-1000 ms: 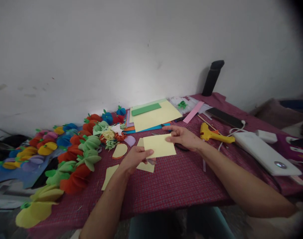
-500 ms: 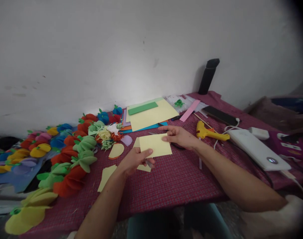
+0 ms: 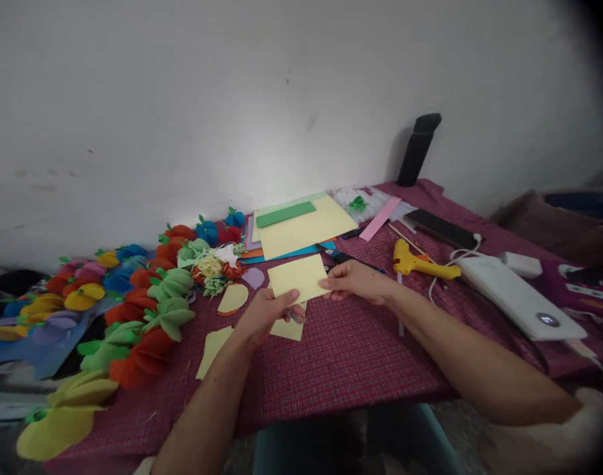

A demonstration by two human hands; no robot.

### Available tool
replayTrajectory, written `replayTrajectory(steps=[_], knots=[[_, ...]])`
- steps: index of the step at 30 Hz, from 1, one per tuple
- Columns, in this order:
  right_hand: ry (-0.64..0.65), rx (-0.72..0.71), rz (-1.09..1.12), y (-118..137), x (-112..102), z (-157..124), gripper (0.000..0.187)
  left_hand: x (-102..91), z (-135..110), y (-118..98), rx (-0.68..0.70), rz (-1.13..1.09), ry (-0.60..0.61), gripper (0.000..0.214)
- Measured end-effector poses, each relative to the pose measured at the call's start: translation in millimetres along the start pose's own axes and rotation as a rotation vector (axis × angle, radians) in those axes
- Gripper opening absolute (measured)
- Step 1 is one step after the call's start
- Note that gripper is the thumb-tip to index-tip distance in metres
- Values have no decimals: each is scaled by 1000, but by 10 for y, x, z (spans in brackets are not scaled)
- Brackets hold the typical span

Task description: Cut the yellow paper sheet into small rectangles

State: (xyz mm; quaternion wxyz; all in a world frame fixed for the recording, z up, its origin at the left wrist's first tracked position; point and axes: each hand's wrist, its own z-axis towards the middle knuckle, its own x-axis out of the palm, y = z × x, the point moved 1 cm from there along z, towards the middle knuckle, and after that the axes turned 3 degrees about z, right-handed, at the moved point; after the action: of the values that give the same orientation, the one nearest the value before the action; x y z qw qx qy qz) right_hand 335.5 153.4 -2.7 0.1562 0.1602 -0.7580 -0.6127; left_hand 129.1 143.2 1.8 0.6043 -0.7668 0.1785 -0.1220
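Note:
A pale yellow rectangle of paper or thin felt is held up over the table between both hands. My left hand pinches its lower left part, thumb on top and fingers beneath. A small greyish bit shows by those fingers, too unclear to name. At the right edge, my right hand grips the sheet between thumb and fingers. Under the left hand lies another yellow piece, partly covered. A dark-handled cutting tool lies just behind the right hand, which hides part of it.
Colourful pumpkin-like felt shapes fill the left side. Coloured sheets with a green strip are stacked at the back. To the right lie a yellow glue gun, a white power bank with cables and a dark phone.
The yellow rectangle has shifted slightly left and up and turned a little. My right hand has slid down from its upper right corner to its right edge.

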Motion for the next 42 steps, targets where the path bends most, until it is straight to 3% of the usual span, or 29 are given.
replayTrajectory(steps=[15, 24, 34, 38, 42], knots=[[13, -31, -14, 4, -8, -2, 28, 1, -15, -13, -9, -14, 22, 29], [9, -67, -24, 3, -9, -10, 29, 22, -40, -48, -49, -140, 65, 41], [-1, -57, -41, 10, -6, 1, 32, 43, -39, -26, -39, -118, 75, 35], [4, -82, -75, 37, -7, -19, 31, -46, -43, -67, 10, -15, 40, 35], [124, -68, -198, 56, 13, -58, 32, -206, -51, -155, -52, -150, 8, 57]])
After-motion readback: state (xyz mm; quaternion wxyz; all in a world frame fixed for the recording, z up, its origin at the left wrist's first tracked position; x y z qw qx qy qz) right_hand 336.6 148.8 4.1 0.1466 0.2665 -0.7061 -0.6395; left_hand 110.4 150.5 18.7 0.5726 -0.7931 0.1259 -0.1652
